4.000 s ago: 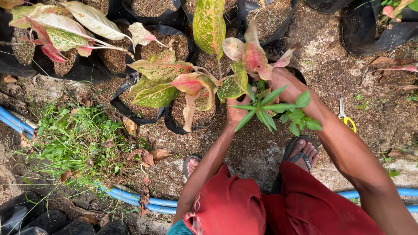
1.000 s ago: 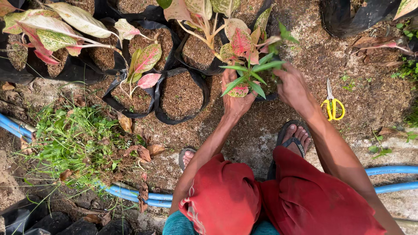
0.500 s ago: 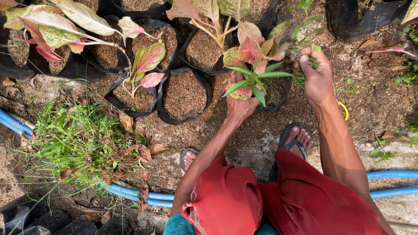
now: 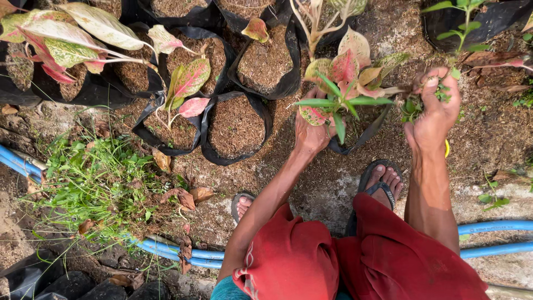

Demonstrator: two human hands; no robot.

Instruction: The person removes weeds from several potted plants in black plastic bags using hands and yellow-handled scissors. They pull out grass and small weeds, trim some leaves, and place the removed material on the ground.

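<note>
My left hand [image 4: 311,132] grips the base of a small plant [image 4: 338,83] with narrow green leaves and pink-and-green leaves, which stands in a black grow bag [image 4: 355,139]. My right hand [image 4: 436,114] is raised to the right of that bag, shut on a clump of green weeds [image 4: 413,105] with soil on them. Yellow-handled scissors [image 4: 447,149] lie on the ground, mostly hidden under my right wrist.
Several black grow bags of brown coco husk [image 4: 236,125] stand to the left and behind, some with pink-leaved plants [image 4: 186,83]. A grass patch [image 4: 100,183] grows at the left. Blue hoses [image 4: 494,226] cross the ground near my sandalled feet [image 4: 383,180].
My right hand left the plant and moved up and to the right, now closed on pulled green weeds. My left hand stayed at the plant's base.
</note>
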